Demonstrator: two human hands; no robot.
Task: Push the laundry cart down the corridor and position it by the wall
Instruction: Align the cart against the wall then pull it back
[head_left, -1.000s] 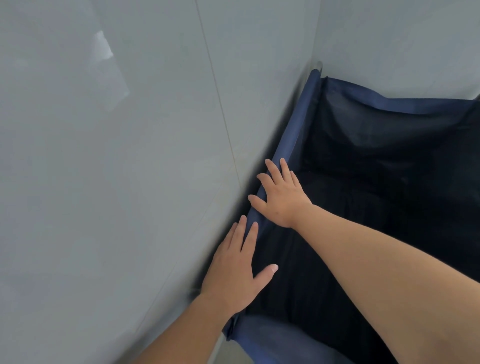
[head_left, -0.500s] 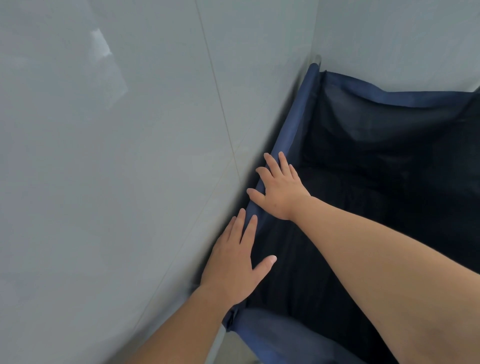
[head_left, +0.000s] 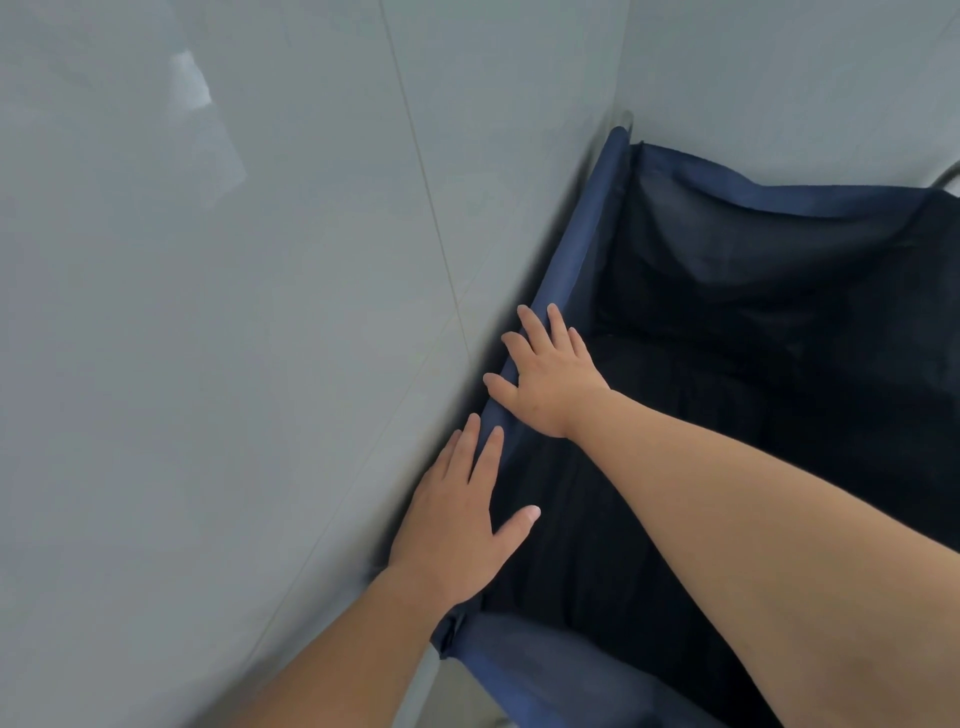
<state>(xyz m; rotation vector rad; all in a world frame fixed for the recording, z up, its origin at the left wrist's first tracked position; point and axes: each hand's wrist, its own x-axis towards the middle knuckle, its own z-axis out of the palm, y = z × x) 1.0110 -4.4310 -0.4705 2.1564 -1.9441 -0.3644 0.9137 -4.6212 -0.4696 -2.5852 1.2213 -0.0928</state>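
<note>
The laundry cart (head_left: 587, 249) is a dark blue fabric bin with a black mesh inside. It stands in a corner, its left rim close along the grey wall (head_left: 260, 312) and its far rim against the back wall (head_left: 779, 78). My left hand (head_left: 457, 525) lies flat on the left rim near the cart's near corner, fingers stretched out and thumb spread over the mesh. My right hand (head_left: 545, 379) rests flat on the same rim a little farther along, its arm crossing over the bin. Neither hand is curled around the rim.
The two grey walls meet just beyond the cart's far left corner. A thin metal frame tip (head_left: 628, 117) sticks up at that corner. A strip of pale floor (head_left: 467, 696) shows below the near rim.
Both hands and the cart's far corner have shifted slightly up in the view since a second ago. The hands stay flat on the left rim and the cart stays against the wall.
</note>
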